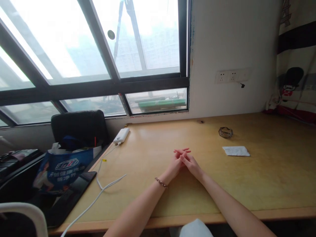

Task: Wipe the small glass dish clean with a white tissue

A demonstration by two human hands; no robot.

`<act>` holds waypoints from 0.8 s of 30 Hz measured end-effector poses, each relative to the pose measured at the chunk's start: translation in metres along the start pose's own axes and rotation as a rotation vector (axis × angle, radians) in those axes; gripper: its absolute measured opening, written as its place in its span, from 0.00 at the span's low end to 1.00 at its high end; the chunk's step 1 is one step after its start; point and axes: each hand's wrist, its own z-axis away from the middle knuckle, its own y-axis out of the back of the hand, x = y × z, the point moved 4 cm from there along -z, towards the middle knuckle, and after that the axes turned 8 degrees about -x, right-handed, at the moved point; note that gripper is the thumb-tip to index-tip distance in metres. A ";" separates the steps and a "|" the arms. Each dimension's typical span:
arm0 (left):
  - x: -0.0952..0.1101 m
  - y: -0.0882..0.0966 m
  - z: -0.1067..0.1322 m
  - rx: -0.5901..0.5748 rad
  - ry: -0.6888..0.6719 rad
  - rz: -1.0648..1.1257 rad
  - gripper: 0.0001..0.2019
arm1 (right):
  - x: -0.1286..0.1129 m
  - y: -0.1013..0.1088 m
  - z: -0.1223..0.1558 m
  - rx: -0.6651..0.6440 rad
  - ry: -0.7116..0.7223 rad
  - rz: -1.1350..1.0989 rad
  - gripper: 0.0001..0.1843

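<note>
My left hand (177,160) and my right hand (189,162) are clasped together above the wooden table (148,187), their fingers interlaced. Both are closed, and I see no object between them; the palms are hidden. A beaded bracelet (161,183) circles my left wrist. To the right of the hands lies a flat white piece of paper or tissue (236,151). Behind it sits a round glass dish, perhaps an ashtray (225,132).
A white power bank (121,135) rests at the table's left edge, with a white cable (101,192) trailing forward over the edge. Left of the table are a black chair (79,126) and a blue bag (66,168). Wall sockets (227,76) are beyond the table.
</note>
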 end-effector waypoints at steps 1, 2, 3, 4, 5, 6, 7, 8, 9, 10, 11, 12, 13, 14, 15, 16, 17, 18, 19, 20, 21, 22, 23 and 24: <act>-0.001 -0.002 0.001 -0.015 0.008 0.018 0.19 | -0.001 0.001 0.000 -0.009 -0.009 -0.011 0.20; -0.002 -0.003 0.002 -0.017 0.019 0.030 0.18 | -0.002 0.002 0.000 -0.014 -0.016 -0.017 0.19; -0.003 -0.003 0.002 -0.012 0.031 0.034 0.18 | -0.002 0.002 -0.001 -0.013 -0.021 -0.017 0.19; -0.004 -0.003 0.002 -0.004 0.042 0.031 0.17 | -0.001 0.003 -0.002 -0.009 -0.024 -0.012 0.19; -0.005 -0.003 0.002 0.007 0.052 0.024 0.17 | 0.000 0.004 -0.003 -0.001 -0.027 -0.004 0.19; -0.005 -0.002 0.002 0.017 0.059 0.016 0.17 | 0.002 0.005 -0.003 0.005 -0.030 0.007 0.19; -0.005 -0.002 0.001 0.028 0.063 0.007 0.17 | 0.003 0.006 -0.004 0.010 -0.035 0.017 0.19; -0.006 -0.001 0.001 0.038 0.067 0.000 0.17 | 0.005 0.006 -0.004 0.013 -0.040 0.024 0.19; -0.006 -0.001 0.001 0.044 0.073 -0.007 0.17 | 0.006 0.007 -0.004 0.013 -0.045 0.028 0.19; -0.007 -0.001 0.000 0.048 0.081 -0.013 0.17 | 0.006 0.007 -0.004 0.013 -0.049 0.030 0.20; -0.008 0.000 0.000 0.053 0.089 -0.018 0.17 | 0.007 0.007 -0.004 0.013 -0.053 0.032 0.20; -0.008 0.000 0.000 0.057 0.094 -0.024 0.17 | 0.007 0.007 -0.004 0.014 -0.057 0.034 0.20; -0.009 0.000 0.000 0.060 0.098 -0.029 0.17 | 0.006 0.007 -0.004 0.016 -0.061 0.037 0.20; -0.009 0.000 0.000 0.063 0.099 -0.032 0.17 | 0.006 0.007 -0.004 0.016 -0.067 0.040 0.20; -0.009 0.001 0.000 0.063 0.098 -0.034 0.17 | 0.005 0.007 -0.004 0.018 -0.074 0.044 0.21; -0.009 0.000 0.000 0.059 0.098 -0.035 0.17 | 0.005 0.007 -0.004 0.019 -0.080 0.046 0.21; -0.009 0.000 0.000 0.051 0.098 -0.035 0.17 | 0.005 0.007 -0.004 0.019 -0.085 0.047 0.21; -0.009 0.000 0.000 0.046 0.097 -0.035 0.17 | 0.004 0.007 -0.004 0.021 -0.090 0.044 0.21; -0.008 0.000 -0.001 0.043 0.094 -0.037 0.17 | 0.005 0.006 -0.004 0.020 -0.094 0.039 0.21; -0.009 0.001 -0.001 0.045 0.090 -0.038 0.17 | 0.005 0.007 -0.003 0.020 -0.097 0.035 0.21; -0.009 0.001 -0.001 0.049 0.089 -0.040 0.17 | 0.005 0.007 -0.003 0.020 -0.098 0.031 0.21; -0.010 0.002 -0.002 0.054 0.087 -0.042 0.17 | 0.006 0.007 -0.003 0.018 -0.098 0.027 0.20; -0.011 0.003 -0.002 0.058 0.087 -0.044 0.18 | 0.006 0.007 -0.003 0.018 -0.098 0.025 0.20; -0.012 0.003 -0.003 0.060 0.090 -0.047 0.18 | 0.007 0.007 -0.003 0.018 -0.098 0.024 0.20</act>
